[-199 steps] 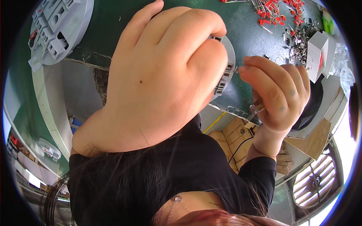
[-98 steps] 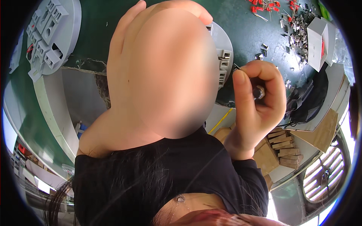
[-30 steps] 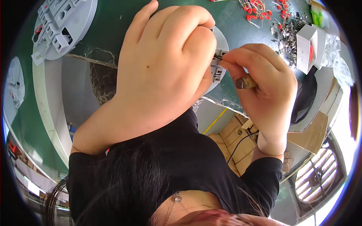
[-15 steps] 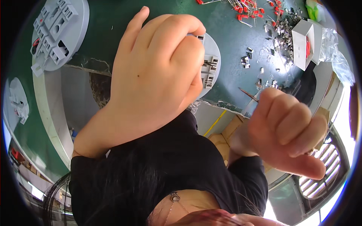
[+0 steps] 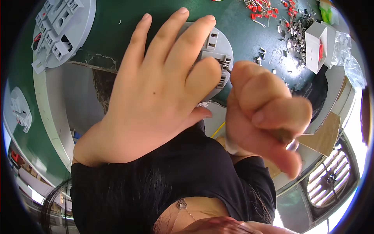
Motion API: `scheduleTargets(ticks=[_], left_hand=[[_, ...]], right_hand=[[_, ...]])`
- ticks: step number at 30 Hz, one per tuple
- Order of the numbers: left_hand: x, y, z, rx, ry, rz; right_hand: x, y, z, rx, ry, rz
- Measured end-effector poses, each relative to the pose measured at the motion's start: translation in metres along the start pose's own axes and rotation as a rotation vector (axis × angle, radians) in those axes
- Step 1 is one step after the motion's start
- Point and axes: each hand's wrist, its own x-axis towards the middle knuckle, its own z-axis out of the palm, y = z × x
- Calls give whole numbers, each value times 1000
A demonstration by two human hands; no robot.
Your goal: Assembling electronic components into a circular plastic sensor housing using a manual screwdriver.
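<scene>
We see the bare left hand (image 5: 154, 84) palm down, its fingers spread and straight, with no grasp closed around anything. It lies across a round light-grey plastic disc with slotted raised blocks (image 5: 222, 45), hiding most of the disc's left half; we cannot tell how firmly the hand presses on it. The disc is near the front edge of the dark green tabletop (image 5: 107, 37), its right rim and a few blocks showing past the thumb and index finger. The bare right hand (image 5: 267, 107) is curled into a fist, slightly blurred, around a slim tool with a thin dark shaft (image 5: 228, 70), whose tip points at the blocks on the disc's right side; we cannot tell whether it touches them. To the right of the disc we find a few loose small metal clips (image 5: 261, 52), and beyond them a heap of shiny silver metal clips (image 5: 296, 45), red components with long wire leads (image 5: 267, 9) and an open white cardboard box (image 5: 311, 50). A larger grey plastic disc (image 5: 83, 29) sits at the upper left.
</scene>
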Motion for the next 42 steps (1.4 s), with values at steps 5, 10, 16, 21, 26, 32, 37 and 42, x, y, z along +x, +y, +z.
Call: scheduleTargets(ticks=[5, 10, 16, 21, 26, 32, 37, 42], left_hand=[[-5, -5, 1, 26, -78, 36], [-3, -6, 3, 41, -44, 55], [-1, -9, -2, 47, -91, 84], [-16, 2, -11, -9, 47, -8], [-37, -55, -92, 244, 549, -425], [-151, -146, -144, 656, 532, -809], [-244, -176, -167, 735, 458, -925], [-140, -108, -133, -7, 666, -468]], right_hand=[[22, -10, -12, 139, -13, 113], [24, -9, -12, 82, -42, 153], [26, -9, -4, 124, 87, 79], [24, -25, -4, 459, 242, -121], [8, -42, -56, 280, 236, 106], [-9, -51, -81, 139, 167, -18], [-11, -58, -92, -153, 234, 18], [-7, -70, -57, -1163, 117, 699]])
